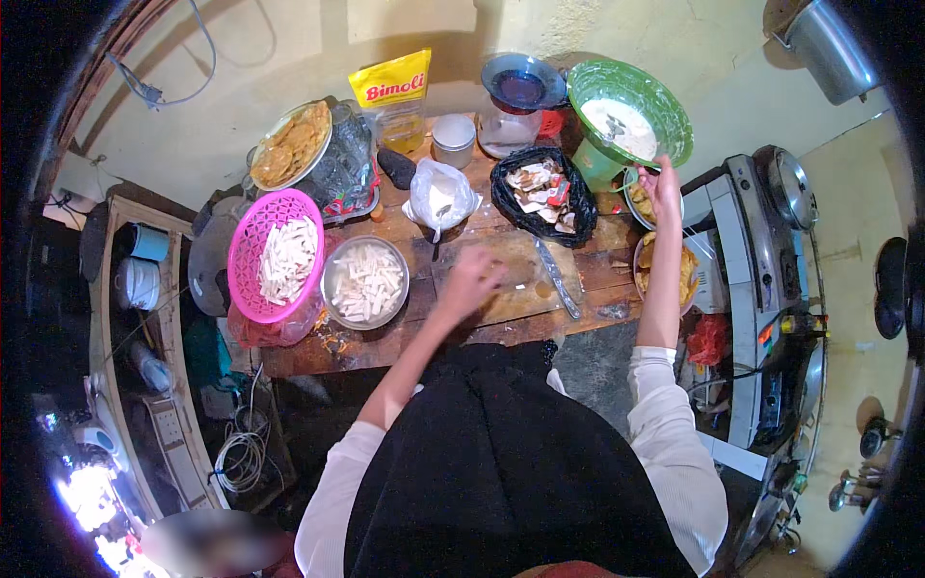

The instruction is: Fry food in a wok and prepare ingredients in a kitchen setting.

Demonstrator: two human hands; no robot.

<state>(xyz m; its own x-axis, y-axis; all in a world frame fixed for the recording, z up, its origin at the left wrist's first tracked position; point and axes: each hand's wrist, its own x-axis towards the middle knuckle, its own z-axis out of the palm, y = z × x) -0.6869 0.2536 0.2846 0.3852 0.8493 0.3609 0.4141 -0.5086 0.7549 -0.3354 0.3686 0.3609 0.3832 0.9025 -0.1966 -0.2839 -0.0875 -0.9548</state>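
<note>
My right hand point(659, 188) grips the near rim of a green plastic basin point(592, 94) with white batter and a utensil inside. Below the basin stands a light green container point(598, 167). My left hand point(473, 280), blurred, is over the left part of a worn cutting board point(517, 307), with nothing visible in its fingers. A knife point(556, 278) lies across the board's right side. Behind the board are a white plastic bag of white powder point(441, 196) with a spoon handle sticking out, and a black plastic bag point(506, 209) holding peelings and scraps.
Left on the wooden table point(376, 357) are a pink basket point(249, 253) and a metal bowl point(365, 323), both holding pale cut sticks. Behind stand a plate of fried food point(289, 148), a Bimoli oil pouch point(394, 97) and a lidded tin point(454, 137). A stove point(751, 224) is at right.
</note>
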